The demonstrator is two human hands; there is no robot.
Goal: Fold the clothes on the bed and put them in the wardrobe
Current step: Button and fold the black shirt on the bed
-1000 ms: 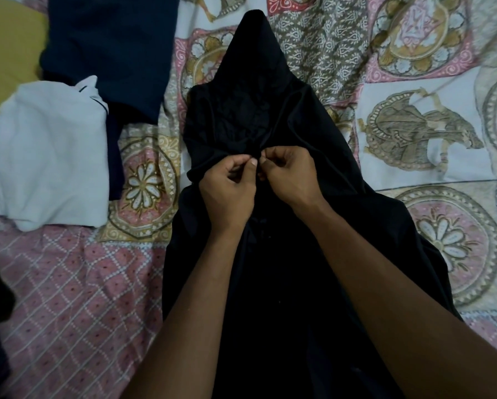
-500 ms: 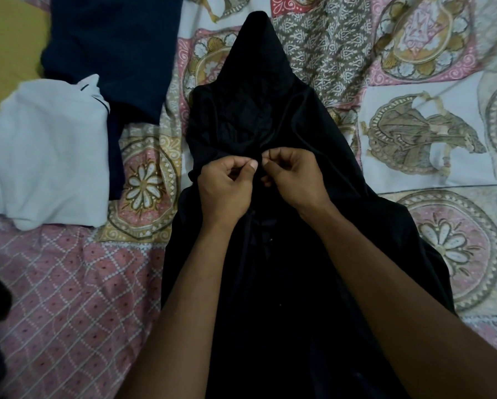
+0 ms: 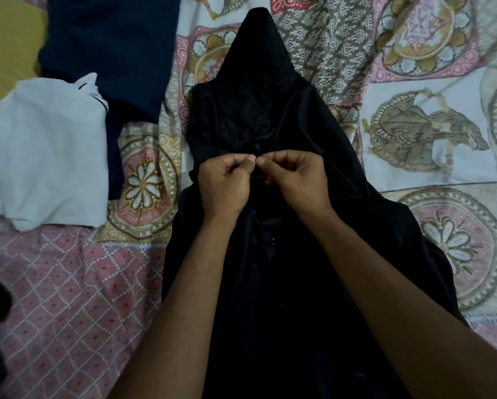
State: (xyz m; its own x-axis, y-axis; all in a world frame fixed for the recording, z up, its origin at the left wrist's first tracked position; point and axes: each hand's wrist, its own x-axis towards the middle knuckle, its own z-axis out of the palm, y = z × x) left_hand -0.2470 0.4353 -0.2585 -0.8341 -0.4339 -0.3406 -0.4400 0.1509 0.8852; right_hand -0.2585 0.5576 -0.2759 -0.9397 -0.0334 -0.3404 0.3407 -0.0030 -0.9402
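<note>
Your left hand (image 3: 224,182) and right hand (image 3: 294,180) have barely shifted, each grip still pinching the front of the black garment (image 3: 270,110) lying on the bed (image 3: 69,283) from its near edge inward, so folding hasn't started.

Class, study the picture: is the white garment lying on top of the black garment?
No, the white garment lies to the left of the black garment, with patterned bedspread showing between them.
</note>
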